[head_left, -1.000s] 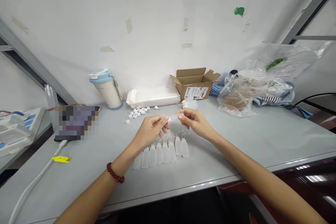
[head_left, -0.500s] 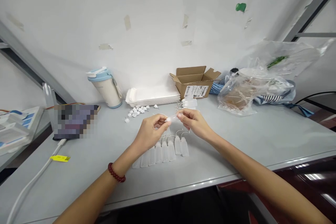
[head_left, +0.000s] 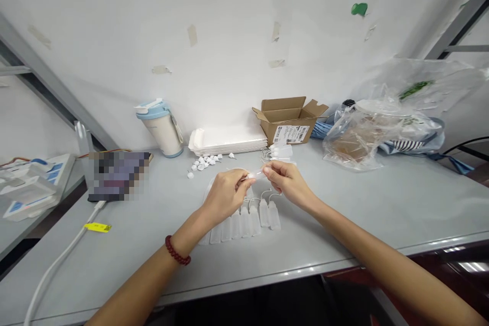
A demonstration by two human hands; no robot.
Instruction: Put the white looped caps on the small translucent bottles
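Above the middle of the grey table, my left hand [head_left: 225, 191] pinches a small white cap [head_left: 251, 175] between thumb and fingers. My right hand [head_left: 286, 178] faces it, its fingertips closed on a slim clear piece [head_left: 260, 172] that points toward the cap. Whether the two pieces touch, I cannot make out. Just below the hands lies a row of translucent squeeze bottles [head_left: 245, 221] with thin curved white spouts or straps at their tops; my left hand hides some of them. Loose white needle-tip caps [head_left: 206, 161] are scattered beyond my left hand.
At the back stand a blue-lidded tumbler [head_left: 162, 130], a stack of white trays [head_left: 229, 142] and an open cardboard box [head_left: 286, 125], with more small bottles [head_left: 281, 152] before it. A plastic bag [head_left: 355, 142] sits right; a phone [head_left: 118, 175] with a cable [head_left: 69, 249] lies left.
The view has shifted slightly, so everything appears a little further right. Between my hands, the clear piece shows as a thinner link beside the cap. Both hands keep their pinch.
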